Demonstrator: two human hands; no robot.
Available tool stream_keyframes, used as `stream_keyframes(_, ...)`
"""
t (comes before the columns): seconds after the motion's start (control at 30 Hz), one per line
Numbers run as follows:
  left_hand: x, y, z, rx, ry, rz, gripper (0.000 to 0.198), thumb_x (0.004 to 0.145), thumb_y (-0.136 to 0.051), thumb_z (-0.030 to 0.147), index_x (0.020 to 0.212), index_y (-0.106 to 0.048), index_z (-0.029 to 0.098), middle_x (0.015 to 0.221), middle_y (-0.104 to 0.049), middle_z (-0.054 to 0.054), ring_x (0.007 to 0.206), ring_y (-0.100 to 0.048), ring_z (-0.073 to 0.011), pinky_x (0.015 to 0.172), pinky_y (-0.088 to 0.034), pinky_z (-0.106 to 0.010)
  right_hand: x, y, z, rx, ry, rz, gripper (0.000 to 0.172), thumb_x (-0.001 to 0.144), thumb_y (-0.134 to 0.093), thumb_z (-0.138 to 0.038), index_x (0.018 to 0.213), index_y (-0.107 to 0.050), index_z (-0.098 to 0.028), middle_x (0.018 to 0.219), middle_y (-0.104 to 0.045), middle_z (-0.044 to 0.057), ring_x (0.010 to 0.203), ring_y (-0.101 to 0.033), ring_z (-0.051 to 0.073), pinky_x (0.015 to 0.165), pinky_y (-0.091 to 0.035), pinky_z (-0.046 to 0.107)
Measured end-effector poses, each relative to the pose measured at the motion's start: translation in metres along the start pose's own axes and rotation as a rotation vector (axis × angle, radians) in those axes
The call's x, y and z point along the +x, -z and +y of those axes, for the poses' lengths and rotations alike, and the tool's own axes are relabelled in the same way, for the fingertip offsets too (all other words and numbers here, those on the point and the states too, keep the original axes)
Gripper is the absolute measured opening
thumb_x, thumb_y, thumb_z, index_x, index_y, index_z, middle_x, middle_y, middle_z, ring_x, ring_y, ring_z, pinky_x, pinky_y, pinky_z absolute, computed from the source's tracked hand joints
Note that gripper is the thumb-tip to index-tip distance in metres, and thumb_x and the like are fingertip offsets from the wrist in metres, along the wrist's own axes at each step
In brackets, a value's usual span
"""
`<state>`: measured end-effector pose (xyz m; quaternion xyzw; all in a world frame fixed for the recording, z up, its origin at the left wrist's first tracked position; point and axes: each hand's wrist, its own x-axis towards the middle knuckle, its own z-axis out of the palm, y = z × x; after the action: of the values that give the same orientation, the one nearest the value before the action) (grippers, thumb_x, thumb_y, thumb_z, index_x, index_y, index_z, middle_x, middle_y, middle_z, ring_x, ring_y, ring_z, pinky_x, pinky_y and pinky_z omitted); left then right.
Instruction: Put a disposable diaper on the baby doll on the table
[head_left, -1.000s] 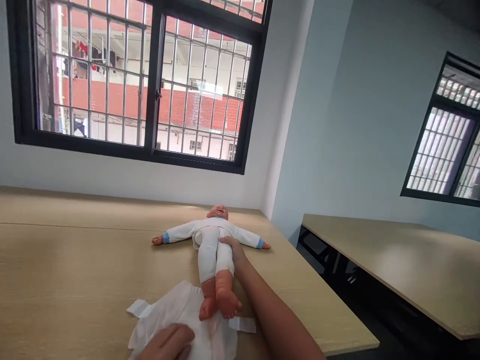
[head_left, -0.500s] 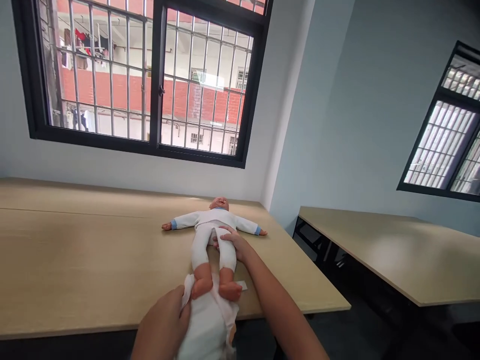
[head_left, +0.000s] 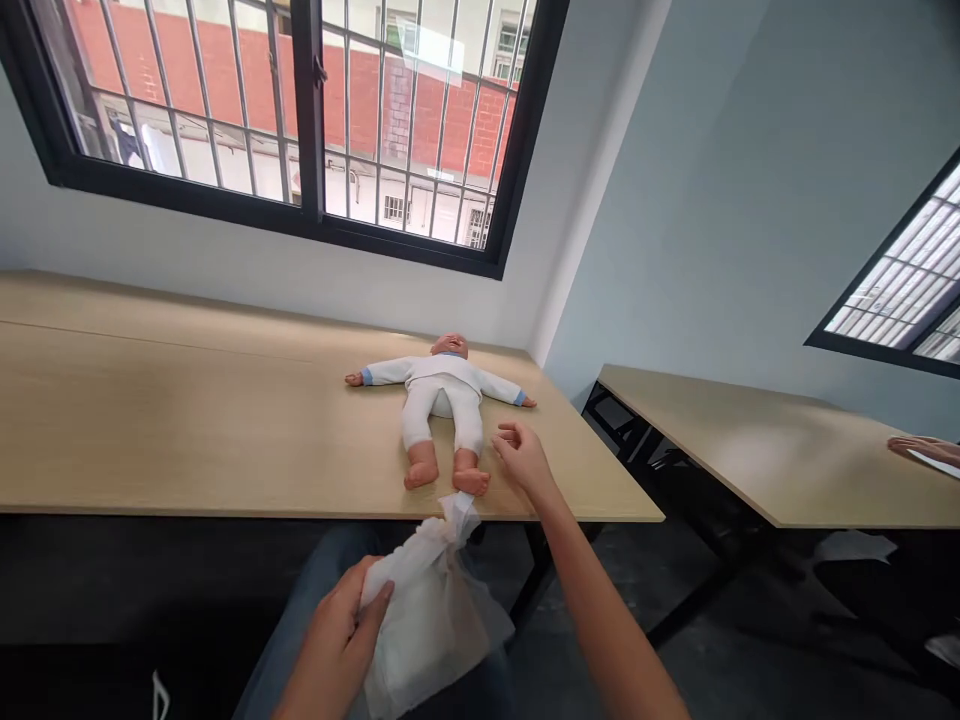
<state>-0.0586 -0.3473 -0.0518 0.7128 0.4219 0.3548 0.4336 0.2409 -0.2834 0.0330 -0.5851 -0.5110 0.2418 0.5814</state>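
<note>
Long pale wooden surface point(head_left: 187, 420) set against a white wall. Behind and above it, a black-framed barred window point(head_left: 300, 130) giving onto a red brick building point(head_left: 247, 60). To its right, across a gap, a second table point(head_left: 750, 450) with another person's hand point(head_left: 919, 447) resting on it; higher on that side, a smaller barred window point(head_left: 907, 300).

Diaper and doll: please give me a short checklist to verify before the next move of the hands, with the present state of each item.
1. Grip of the left hand on the diaper: ok, closed around it.
2. The doll lies flat on its back, wholly on the table: ok.
3. Diaper free of the table edge and the doll's foot: cannot tell, its tip is right there.
4. The right hand is free: ok, open, empty, beside the foot.
</note>
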Motion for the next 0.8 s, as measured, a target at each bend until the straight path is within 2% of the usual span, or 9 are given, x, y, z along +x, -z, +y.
stream_keyframes(0.03,-0.005,0.000,-0.001,-0.010,-0.019,-0.027,0.045,0.099,-0.046,0.057,0.113,-0.066,0.019,0.105,-0.074,-0.008,0.096,-0.070,-0.0254,0.085,-0.055,-0.028,-0.022,0.002,-0.006,-0.001,0.029,0.006,0.031,0.086,-0.071,-0.036,0.108,-0.064,-0.016,0.103,-0.072,0.010,0.099,-0.071,0.024,0.090,-0.058,0.038)
stream_keyframes(0.1,-0.013,0.002,-0.001,-0.023,-0.061,-0.054,0.042,0.100,-0.049,0.054,0.118,-0.067,0.020,0.114,-0.074,-0.008,0.099,-0.070,-0.0245,0.086,-0.055,-0.027,-0.070,0.004,-0.019,0.014,0.074,-0.121,0.036,0.085,-0.075,-0.044,0.109,-0.067,-0.018,0.113,-0.072,0.011,0.109,-0.069,0.028,0.098,-0.056,0.043)
stream_keyframes(0.17,-0.018,0.002,0.000,-0.019,-0.127,-0.083,0.038,0.101,-0.050,0.050,0.119,-0.068,0.022,0.120,-0.073,-0.008,0.104,-0.070,-0.0246,0.090,-0.055,-0.027,-0.115,0.004,-0.027,-0.039,0.198,-0.361,0.064,0.075,-0.087,-0.045,0.131,-0.063,-0.023,0.141,-0.061,0.012,0.137,-0.054,0.032,0.118,-0.042,0.048)
stream_keyframes(0.23,-0.021,0.000,0.001,-0.003,-0.238,-0.172,0.033,0.102,-0.049,0.044,0.115,-0.071,0.024,0.124,-0.072,-0.008,0.112,-0.068,-0.0253,0.098,-0.053,-0.029,-0.147,0.001,-0.027,-0.178,0.231,-0.394,0.084,0.068,-0.092,-0.044,0.142,-0.057,-0.026,0.155,-0.047,0.013,0.152,-0.034,0.034,0.126,-0.029,0.052)
stream_keyframes(0.3,-0.023,-0.004,0.000,0.021,-0.328,-0.290,0.029,0.102,-0.048,0.037,0.113,-0.071,0.025,0.123,-0.072,-0.008,0.116,-0.066,-0.0248,0.103,-0.051,-0.030,-0.166,-0.004,-0.021,-0.368,0.208,-0.437,0.080,0.068,-0.092,-0.036,0.141,-0.060,-0.027,0.162,-0.038,0.012,0.157,-0.019,0.035,0.127,-0.024,0.054)
stream_keyframes(0.4,-0.029,-0.014,-0.007,0.071,-0.333,-0.417,0.027,0.103,-0.046,0.033,0.111,-0.072,0.026,0.114,-0.074,-0.007,0.109,-0.068,-0.0226,0.100,-0.052,-0.029,-0.182,-0.009,-0.003,-0.607,0.118,-0.512,0.055,0.072,-0.080,-0.016,0.126,-0.071,-0.026,0.165,-0.031,0.011,0.159,-0.010,0.036,0.126,-0.023,0.056)
stream_keyframes(0.63,-0.041,-0.029,-0.021,0.180,-0.188,-0.419,0.026,0.101,-0.044,0.030,0.088,-0.066,0.023,0.095,-0.072,-0.005,0.089,-0.067,-0.0208,0.083,-0.054,-0.027,-0.214,-0.006,0.041,-0.631,-0.062,-0.557,0.024,0.073,-0.072,-0.013,0.093,-0.081,-0.023,0.153,-0.049,0.011,0.151,-0.029,0.038,0.124,-0.023,0.057)
stream_keyframes(0.7,-0.042,-0.029,-0.017,0.232,-0.192,-0.406,0.016,0.092,-0.050,0.017,0.089,-0.065,0.022,0.101,-0.070,-0.005,0.098,-0.065,-0.0226,0.091,-0.052,-0.031,-0.219,-0.005,0.046,-0.566,-0.048,-0.539,0.025,0.071,-0.068,-0.009,0.087,-0.080,-0.023,0.145,-0.058,0.010,0.149,-0.034,0.037,0.123,-0.025,0.056)
stream_keyframes(0.8,-0.045,-0.025,-0.010,0.343,-0.200,-0.381,0.026,0.071,-0.051,0.003,0.085,-0.062,0.022,0.100,-0.068,-0.005,0.103,-0.061,-0.0248,0.097,-0.049,-0.036,-0.222,-0.002,0.043,-0.454,0.018,-0.511,0.024,0.070,-0.067,-0.009,0.084,-0.079,-0.024,0.115,-0.073,0.009,0.129,-0.056,0.033,0.116,-0.037,0.049)
